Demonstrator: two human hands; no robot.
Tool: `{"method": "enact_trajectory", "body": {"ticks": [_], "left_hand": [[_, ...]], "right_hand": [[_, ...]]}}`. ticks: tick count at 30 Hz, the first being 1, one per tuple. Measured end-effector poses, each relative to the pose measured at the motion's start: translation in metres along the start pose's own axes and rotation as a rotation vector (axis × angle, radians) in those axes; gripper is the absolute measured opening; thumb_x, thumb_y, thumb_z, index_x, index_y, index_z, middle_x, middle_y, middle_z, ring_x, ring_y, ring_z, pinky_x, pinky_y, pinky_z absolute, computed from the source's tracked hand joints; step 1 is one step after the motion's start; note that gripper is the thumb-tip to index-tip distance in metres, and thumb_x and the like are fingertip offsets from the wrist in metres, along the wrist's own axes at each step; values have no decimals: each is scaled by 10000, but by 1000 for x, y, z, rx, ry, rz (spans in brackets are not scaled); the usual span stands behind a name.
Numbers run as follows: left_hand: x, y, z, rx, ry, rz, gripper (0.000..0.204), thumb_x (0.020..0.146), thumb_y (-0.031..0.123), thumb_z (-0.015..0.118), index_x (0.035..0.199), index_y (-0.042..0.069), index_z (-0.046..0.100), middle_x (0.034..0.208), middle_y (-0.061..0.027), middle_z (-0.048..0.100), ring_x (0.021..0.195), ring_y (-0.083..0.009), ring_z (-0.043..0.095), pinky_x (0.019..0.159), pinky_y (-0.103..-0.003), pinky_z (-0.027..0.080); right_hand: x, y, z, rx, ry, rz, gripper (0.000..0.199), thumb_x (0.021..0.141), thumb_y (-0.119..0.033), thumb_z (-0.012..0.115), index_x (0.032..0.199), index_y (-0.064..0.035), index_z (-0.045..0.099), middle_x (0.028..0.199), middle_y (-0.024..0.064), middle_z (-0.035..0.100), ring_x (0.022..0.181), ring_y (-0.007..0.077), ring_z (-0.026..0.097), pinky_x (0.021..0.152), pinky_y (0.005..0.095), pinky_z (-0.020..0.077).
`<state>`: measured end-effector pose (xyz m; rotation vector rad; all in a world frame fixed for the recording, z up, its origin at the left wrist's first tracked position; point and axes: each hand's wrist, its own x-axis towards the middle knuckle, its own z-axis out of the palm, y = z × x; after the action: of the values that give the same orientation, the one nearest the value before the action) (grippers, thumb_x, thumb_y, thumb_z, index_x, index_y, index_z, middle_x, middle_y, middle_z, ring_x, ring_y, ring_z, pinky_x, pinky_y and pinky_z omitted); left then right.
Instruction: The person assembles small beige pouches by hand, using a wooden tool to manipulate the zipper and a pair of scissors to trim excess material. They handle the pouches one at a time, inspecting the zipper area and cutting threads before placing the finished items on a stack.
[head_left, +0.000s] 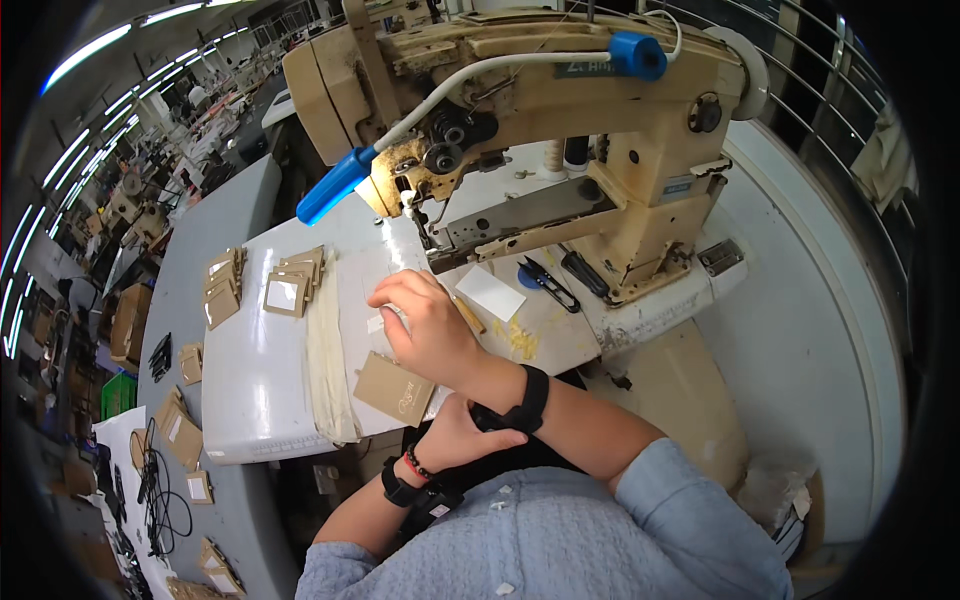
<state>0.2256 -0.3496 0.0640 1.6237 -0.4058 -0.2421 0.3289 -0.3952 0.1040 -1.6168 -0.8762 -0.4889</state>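
Observation:
My left hand closes around a black wrist strap on my right wrist, its thumb stretched along the strap's lower side. Its fingertips are hidden behind the strap. Above it, my right hand hovers over the white sewing table with fingers loosely bent and apart from the thumb, and nothing shows in it. A flat brown pouch or card piece with pale lettering lies just below my right hand. The arm of a beige sewing machine reaches out beyond my right fingers.
Stacks of brown pieces lie on the left of the table beside a pale cloth strip. Black thread snips, a white card and yellow scraps lie right of my hand. A blue-ended lamp hangs at the machine head.

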Motion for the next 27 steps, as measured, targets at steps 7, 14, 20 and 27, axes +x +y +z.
{"method": "enact_trajectory", "body": {"ticks": [7,14,20,27], "left_hand": [[2,-5,-7,25,11,-56,479,718,293,864,1029,-15,668,1004,-59,696,968,-127,620,893,-284,467],[0,-8,-15,130,88,-86,463,719,295,865,997,-28,682,916,-47,703,849,-90,611,775,-264,489],[2,-5,-20,193,111,-67,452,726,289,857,1001,-25,683,852,-24,693,777,-68,606,699,-247,492],[9,-8,-19,148,138,-160,461,734,287,848,1026,-26,676,872,-19,691,814,-69,601,741,-235,488]], "right_hand": [[-15,15,-16,-276,-73,-143,186,763,12,574,938,-26,624,969,95,599,919,286,565,793,370,475],[-28,14,-29,-504,-286,-299,238,726,22,569,955,-13,624,963,78,603,917,270,579,805,369,477],[-38,24,-25,89,-183,532,192,841,-7,582,1017,24,653,926,81,673,753,181,602,691,313,500],[-26,46,-25,1532,230,1121,183,904,-53,603,1072,19,617,967,69,660,730,97,564,647,207,460]]}}
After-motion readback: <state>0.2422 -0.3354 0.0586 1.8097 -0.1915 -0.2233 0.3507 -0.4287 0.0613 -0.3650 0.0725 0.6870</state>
